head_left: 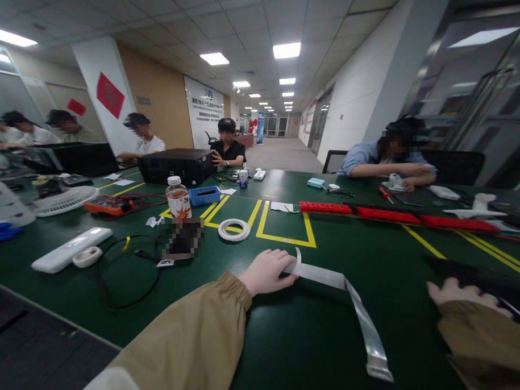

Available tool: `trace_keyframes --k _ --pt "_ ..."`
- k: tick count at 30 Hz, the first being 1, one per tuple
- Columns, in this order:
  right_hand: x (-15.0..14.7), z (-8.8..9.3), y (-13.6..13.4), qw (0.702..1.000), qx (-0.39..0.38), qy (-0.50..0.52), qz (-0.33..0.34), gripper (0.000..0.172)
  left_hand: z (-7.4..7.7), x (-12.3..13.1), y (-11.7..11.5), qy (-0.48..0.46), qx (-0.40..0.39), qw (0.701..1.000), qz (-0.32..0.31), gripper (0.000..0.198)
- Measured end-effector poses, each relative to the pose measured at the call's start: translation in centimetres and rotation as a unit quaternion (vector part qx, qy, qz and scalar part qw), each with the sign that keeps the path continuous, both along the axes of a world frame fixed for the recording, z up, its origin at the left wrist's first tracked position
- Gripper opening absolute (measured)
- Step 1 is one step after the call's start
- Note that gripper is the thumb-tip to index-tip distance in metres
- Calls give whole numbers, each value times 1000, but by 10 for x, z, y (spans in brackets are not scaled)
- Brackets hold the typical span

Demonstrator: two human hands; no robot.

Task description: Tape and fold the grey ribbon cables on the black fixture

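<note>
My left hand (272,272) is closed on one end of a flat, silvery-white ribbon cable (320,274), pinching it between thumb and fingers just above the green table. From there the cable runs to the right, folds, and drops toward me to a wider end piece. At the right edge, my right hand (466,297) has its fingers curled against a black flat piece (454,270); both are blurred, and I cannot make out what kind of thing it is. A roll of white tape (234,230) lies beyond my left hand.
On the left are a drink bottle (178,200), blue tray (204,195), black cable (101,280), white device (72,250) and orange multimeter (109,205). Red strips (388,215) cross the right side. Yellow lines mark the table (285,325). Co-workers sit around it, one at right (369,157).
</note>
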State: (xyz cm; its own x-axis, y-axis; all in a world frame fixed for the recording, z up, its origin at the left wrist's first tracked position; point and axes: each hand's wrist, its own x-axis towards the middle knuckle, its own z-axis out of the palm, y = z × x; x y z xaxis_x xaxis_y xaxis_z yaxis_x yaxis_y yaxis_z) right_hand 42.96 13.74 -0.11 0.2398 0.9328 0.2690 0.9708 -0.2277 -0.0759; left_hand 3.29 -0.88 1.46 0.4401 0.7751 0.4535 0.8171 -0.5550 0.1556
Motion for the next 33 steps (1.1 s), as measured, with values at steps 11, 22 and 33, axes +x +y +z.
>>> trace_keyframes --k 11,22,33 --pt "-94 -8 -25 942 -55 -20 330 54 2 4 1 10 7 1000 -12 34" --pt "-131 -10 -86 791 -138 331 495 58 3 1 -2 5 -3 999 -36 38" --pt "-136 39 -97 740 -176 465 452 52 2 7 2 10 -10 1000 -19 35"
